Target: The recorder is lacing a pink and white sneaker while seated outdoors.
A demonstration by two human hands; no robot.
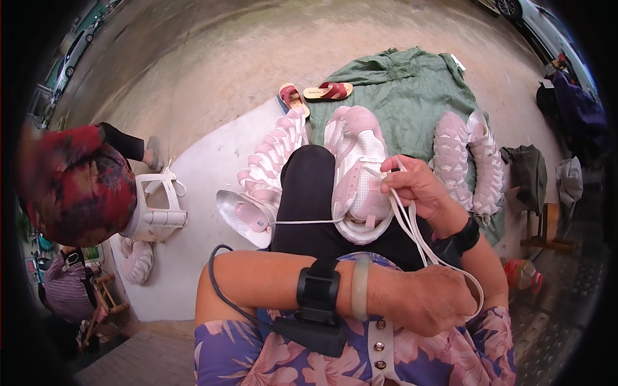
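On my lap lies a stack of nested pink-and-white shoe uppers (368, 193), the nearest one heel towards me. My right hand (415, 190) pinches a white shoelace (407, 228) beside the perforated tongue of that upper. The lace hangs in several strands down to my left hand (431, 299), which is crossed over in front of my body and closed around it. Part of the lace loops past the left knuckles. That hand's fingertips are hidden. Another row of shoe uppers (261, 174) leans by my left knee, with a thin white cord crossing from it to the stack.
Two curved rows of shoe uppers (450, 161) lie on a green cloth (412, 83) to the right. Red sandals (328, 91) sit ahead. A person in red patterned clothing (71, 183) is at left on a white plastic chair (151, 215). A wooden stool (547, 235) stands right.
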